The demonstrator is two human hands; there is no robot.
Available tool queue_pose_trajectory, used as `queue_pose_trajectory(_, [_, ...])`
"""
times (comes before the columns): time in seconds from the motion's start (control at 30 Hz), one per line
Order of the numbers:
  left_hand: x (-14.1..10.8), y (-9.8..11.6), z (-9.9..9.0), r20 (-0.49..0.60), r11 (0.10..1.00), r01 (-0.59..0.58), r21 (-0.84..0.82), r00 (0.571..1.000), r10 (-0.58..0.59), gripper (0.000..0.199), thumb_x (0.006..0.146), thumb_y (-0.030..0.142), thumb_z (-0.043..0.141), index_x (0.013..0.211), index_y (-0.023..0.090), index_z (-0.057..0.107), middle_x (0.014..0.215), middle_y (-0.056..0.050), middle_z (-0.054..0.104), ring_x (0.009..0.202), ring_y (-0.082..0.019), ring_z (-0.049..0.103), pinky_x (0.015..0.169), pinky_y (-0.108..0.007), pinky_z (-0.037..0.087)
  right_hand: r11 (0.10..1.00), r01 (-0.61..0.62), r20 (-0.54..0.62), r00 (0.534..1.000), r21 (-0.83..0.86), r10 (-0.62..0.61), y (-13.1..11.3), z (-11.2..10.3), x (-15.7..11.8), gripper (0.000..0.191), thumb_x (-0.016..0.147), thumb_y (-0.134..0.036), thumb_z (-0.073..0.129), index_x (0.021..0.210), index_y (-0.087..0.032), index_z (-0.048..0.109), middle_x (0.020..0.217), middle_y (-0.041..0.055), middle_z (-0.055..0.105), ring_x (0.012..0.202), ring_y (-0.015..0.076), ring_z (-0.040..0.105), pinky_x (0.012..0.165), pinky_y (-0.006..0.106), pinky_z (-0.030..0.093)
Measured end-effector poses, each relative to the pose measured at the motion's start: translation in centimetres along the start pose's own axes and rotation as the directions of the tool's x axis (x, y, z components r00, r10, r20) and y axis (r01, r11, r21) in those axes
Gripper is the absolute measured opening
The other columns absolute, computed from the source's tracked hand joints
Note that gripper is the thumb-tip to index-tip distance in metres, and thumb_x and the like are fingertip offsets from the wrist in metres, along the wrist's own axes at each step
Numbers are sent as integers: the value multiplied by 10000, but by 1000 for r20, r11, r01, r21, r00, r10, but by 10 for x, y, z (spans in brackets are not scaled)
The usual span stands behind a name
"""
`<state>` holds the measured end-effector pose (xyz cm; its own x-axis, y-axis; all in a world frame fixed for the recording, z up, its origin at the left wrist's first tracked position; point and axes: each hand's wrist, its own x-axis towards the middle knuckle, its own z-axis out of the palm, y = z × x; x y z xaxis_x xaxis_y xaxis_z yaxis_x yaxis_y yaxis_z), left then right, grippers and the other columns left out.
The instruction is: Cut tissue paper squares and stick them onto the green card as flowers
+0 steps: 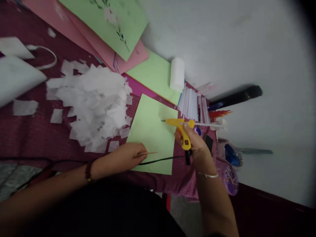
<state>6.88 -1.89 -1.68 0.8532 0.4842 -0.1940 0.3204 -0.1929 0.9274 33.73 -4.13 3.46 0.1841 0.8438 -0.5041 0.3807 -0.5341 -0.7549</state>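
Observation:
My right hand [191,136] is closed round the handle of a yellow glue gun [181,124], whose nozzle points left over a light green sheet [153,131]. A white glue stick [209,125] sticks out of the gun's back. My left hand [137,154] rests at the sheet's lower left edge, fingers pinched on a thin wooden stick [150,152] that points right. The gun's black cord [160,160] crosses the lower part of the sheet and passes by my left hand.
A heap of white paper squares [98,102] lies left of the sheet. Behind are pink sheets [98,42], a green sheet with painted flowers [116,23] and a white roll [177,74]. White sticks [190,103] and a purple container [230,179] stand at the right by the wall.

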Motion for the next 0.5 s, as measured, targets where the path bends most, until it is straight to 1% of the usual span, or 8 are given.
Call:
queue_pose_trajectory(0.03, [-2,1,-1,-14,1000,7,8,1000,-7,321,935,355,437,790,154,641,758,-29,625,686,-140,528,644,-244,383,981,15,43,999,195,-24,-3,3,-1,659,769,-850,347,556,-238,466,440,-55,355,364,96,303,364,241,267])
queue_pose_trajectory(0.1, [-7,6,-4,-78,999,29,23,997,-27,318,927,363,450,806,148,652,723,-14,615,653,-129,509,612,-238,355,855,69,46,993,514,-108,-5,19,-10,624,800,-823,359,604,-243,479,478,-71,321,369,89,233,365,233,240])
queue_pose_trajectory(0.17, [-16,14,-8,-148,998,41,48,988,-34,323,922,369,458,814,144,663,706,-6,612,641,-123,505,597,-236,332,735,107,52,980,669,-190,-2,42,-23,648,799,-841,327,562,-247,436,467,-74,271,381,95,184,371,238,234])
queue_pose_trajectory(0.23, [-27,24,-9,-179,997,27,71,984,-14,335,923,371,455,809,142,670,686,1,603,633,-119,504,590,-236,319,659,146,26,969,738,-244,2,64,-38,654,789,-852,323,549,-253,422,465,-75,239,391,104,163,369,247,239])
queue_pose_trajectory(0.3, [-38,33,-7,-193,998,2,60,981,9,340,923,375,455,808,142,675,647,12,580,609,-113,492,574,-236,311,616,188,2,955,765,-295,2,79,-49,649,793,-846,330,577,-249,464,498,-63,281,406,110,212,387,249,291])
queue_pose_trajectory(0.37, [-47,40,-2,-241,999,-29,20,970,33,328,922,369,456,841,147,683,661,12,589,620,-116,501,580,-237,331,603,224,10,933,765,-359,-1,91,-55,642,793,-836,358,634,-243,545,534,-39,370,440,119,330,435,256,374])
queue_pose_trajectory(0.43, [-53,44,6,-327,997,-68,-44,944,50,294,914,355,467,918,160,687,751,-6,640,687,-133,547,633,-246,385,609,275,12,906,744,-424,-7,102,-56,620,794,-811,417,701,-233,621,617,2,500,530,143,480,522,282,466])
queue_pose_trajectory(0.5, [-56,46,12,-454,983,-114,-141,890,38,232,871,334,526,957,170,666,851,-34,671,785,-164,590,714,-280,442,617,358,-36,882,701,-471,-14,116,-52,564,800,-765,486,764,-233,668,777,39,619,681,178,600,647,321,535])
